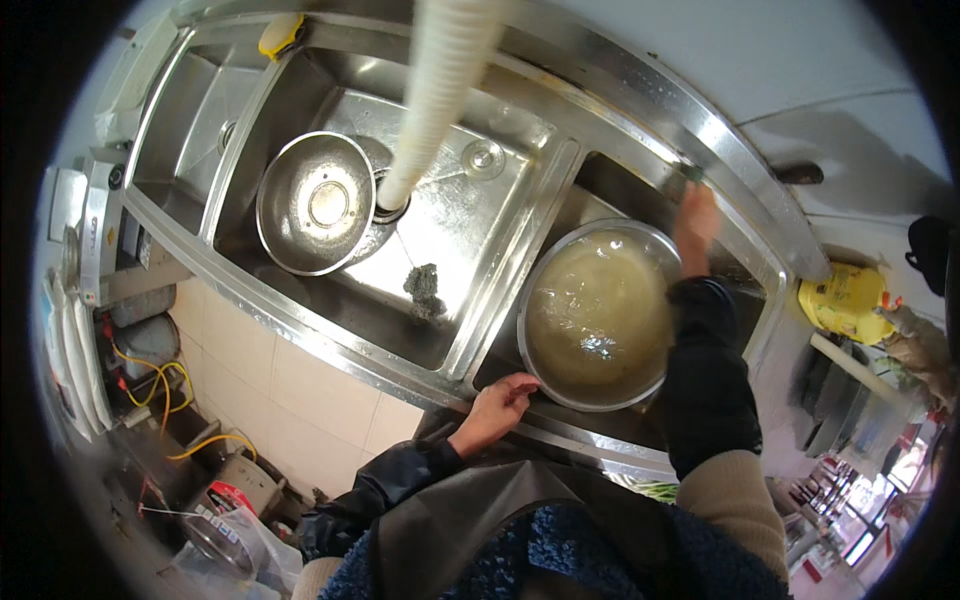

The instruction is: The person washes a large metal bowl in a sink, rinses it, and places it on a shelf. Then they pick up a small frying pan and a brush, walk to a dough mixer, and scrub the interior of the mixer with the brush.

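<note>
A large round metal bowl (600,319) of cloudy yellowish water stands in the right basin of a stainless steel sink. My left hand (496,409) is at the bowl's near left rim, fingers bent over the edge. Beyond the bowl, my right hand (697,217) reaches to the back edge of the basin; it is blurred, and a small dark greenish thing shows at its fingertips, too unclear to name. In the middle basin a perforated metal colander (328,202) and a steel wool scourer (424,292) lie apart from each other.
A ribbed white hose (442,97) hangs down into the middle basin, by its drain. A yellow-edged sponge (281,36) sits on the back left rim. To the right is a yellow plastic container (844,304). Yellow hoses (161,382) and machinery lie at lower left.
</note>
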A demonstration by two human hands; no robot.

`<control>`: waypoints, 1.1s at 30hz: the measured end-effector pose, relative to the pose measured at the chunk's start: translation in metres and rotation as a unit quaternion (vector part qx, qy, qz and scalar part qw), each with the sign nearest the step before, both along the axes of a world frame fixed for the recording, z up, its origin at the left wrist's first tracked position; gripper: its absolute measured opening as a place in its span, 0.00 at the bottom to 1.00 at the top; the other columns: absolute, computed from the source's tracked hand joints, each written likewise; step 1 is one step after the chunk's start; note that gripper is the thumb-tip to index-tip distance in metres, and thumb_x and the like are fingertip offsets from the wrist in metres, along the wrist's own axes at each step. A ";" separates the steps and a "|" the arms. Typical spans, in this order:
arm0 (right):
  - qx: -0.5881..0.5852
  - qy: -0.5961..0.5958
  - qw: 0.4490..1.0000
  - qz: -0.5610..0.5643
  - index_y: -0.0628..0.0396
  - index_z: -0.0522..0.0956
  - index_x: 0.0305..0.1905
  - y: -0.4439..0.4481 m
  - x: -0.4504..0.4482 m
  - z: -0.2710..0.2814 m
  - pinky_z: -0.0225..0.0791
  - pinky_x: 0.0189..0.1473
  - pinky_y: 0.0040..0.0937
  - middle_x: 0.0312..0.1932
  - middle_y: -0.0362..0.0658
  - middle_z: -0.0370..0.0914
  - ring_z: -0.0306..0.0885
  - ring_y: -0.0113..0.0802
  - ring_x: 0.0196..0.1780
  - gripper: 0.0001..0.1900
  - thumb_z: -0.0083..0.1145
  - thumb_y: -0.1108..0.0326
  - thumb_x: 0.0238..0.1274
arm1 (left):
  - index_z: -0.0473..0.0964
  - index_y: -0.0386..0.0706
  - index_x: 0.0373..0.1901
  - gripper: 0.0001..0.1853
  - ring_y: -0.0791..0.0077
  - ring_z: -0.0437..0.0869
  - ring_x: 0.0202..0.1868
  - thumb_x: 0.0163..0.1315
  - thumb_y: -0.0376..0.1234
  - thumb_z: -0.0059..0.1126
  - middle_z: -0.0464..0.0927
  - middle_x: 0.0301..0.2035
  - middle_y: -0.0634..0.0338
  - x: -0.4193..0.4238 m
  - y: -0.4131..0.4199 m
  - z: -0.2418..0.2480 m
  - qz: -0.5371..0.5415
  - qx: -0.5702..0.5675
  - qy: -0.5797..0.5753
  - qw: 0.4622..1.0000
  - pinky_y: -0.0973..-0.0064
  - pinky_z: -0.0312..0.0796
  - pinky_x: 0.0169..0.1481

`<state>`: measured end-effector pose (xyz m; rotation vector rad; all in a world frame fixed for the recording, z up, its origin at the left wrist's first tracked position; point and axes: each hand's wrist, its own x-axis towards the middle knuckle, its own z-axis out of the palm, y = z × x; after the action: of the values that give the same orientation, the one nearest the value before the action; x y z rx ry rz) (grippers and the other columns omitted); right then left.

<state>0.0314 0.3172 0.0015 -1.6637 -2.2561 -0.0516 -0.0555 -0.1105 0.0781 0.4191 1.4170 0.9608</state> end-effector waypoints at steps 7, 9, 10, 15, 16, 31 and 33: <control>0.108 0.052 0.943 0.312 0.62 0.76 0.37 -0.046 -0.188 0.002 0.69 0.37 0.47 0.34 0.56 0.76 0.75 0.55 0.36 0.13 0.51 0.61 0.61 | 0.69 0.38 0.52 0.19 0.74 0.73 0.51 0.58 0.23 0.41 0.72 0.48 0.56 -0.037 -0.004 0.025 0.010 0.063 -0.020 0.998 0.78 0.64 0.57; 0.065 0.069 0.950 0.297 0.63 0.75 0.36 -0.051 -0.226 0.006 0.69 0.36 0.48 0.34 0.57 0.75 0.75 0.56 0.36 0.12 0.51 0.62 0.61 | 0.69 0.39 0.53 0.20 0.73 0.73 0.51 0.57 0.23 0.42 0.73 0.48 0.56 -0.049 -0.009 0.027 0.015 0.069 -0.019 0.997 0.77 0.65 0.57; 0.052 0.104 0.945 0.306 0.63 0.73 0.32 -0.055 -0.249 0.004 0.69 0.35 0.48 0.32 0.57 0.74 0.75 0.56 0.35 0.13 0.51 0.61 0.61 | 0.69 0.39 0.53 0.21 0.71 0.73 0.52 0.56 0.22 0.42 0.73 0.48 0.55 -0.053 -0.011 0.028 0.028 0.088 -0.014 0.996 0.76 0.64 0.57; -0.001 0.130 0.928 0.351 0.62 0.71 0.30 -0.064 -0.352 -0.003 0.66 0.37 0.49 0.32 0.57 0.74 0.73 0.57 0.37 0.15 0.50 0.59 0.62 | 0.70 0.40 0.51 0.20 0.63 0.76 0.49 0.54 0.24 0.43 0.75 0.46 0.53 -0.069 -0.024 0.021 0.087 0.141 0.014 0.986 0.73 0.67 0.54; -0.020 0.130 0.916 0.379 0.62 0.71 0.30 -0.067 -0.371 -0.002 0.65 0.38 0.49 0.31 0.56 0.74 0.73 0.57 0.38 0.15 0.50 0.58 0.62 | 0.70 0.40 0.51 0.20 0.63 0.76 0.49 0.54 0.24 0.43 0.75 0.46 0.53 -0.070 -0.026 0.019 0.095 0.140 0.009 0.986 0.73 0.67 0.54; -0.175 0.247 0.883 0.358 0.60 0.76 0.42 -0.162 -0.168 0.053 0.67 0.39 0.35 0.34 0.50 0.75 0.73 0.42 0.36 0.11 0.55 0.63 0.60 | 0.70 0.37 0.51 0.21 0.76 0.72 0.53 0.57 0.17 0.36 0.74 0.46 0.60 -0.063 -0.021 0.032 0.092 0.107 -0.045 0.989 0.79 0.60 0.62; -0.244 0.333 0.863 0.291 0.59 0.76 0.42 -0.154 -0.089 0.068 0.65 0.36 0.27 0.32 0.46 0.73 0.70 0.37 0.31 0.09 0.56 0.66 0.61 | 0.70 0.36 0.51 0.21 0.75 0.72 0.54 0.58 0.16 0.35 0.74 0.46 0.60 -0.061 -0.019 0.036 0.090 0.110 -0.042 0.989 0.78 0.60 0.62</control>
<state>-0.0571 0.1630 0.0693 -0.8637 -2.1637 1.1363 -0.1167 -0.1296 0.1142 0.4133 1.2914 1.2742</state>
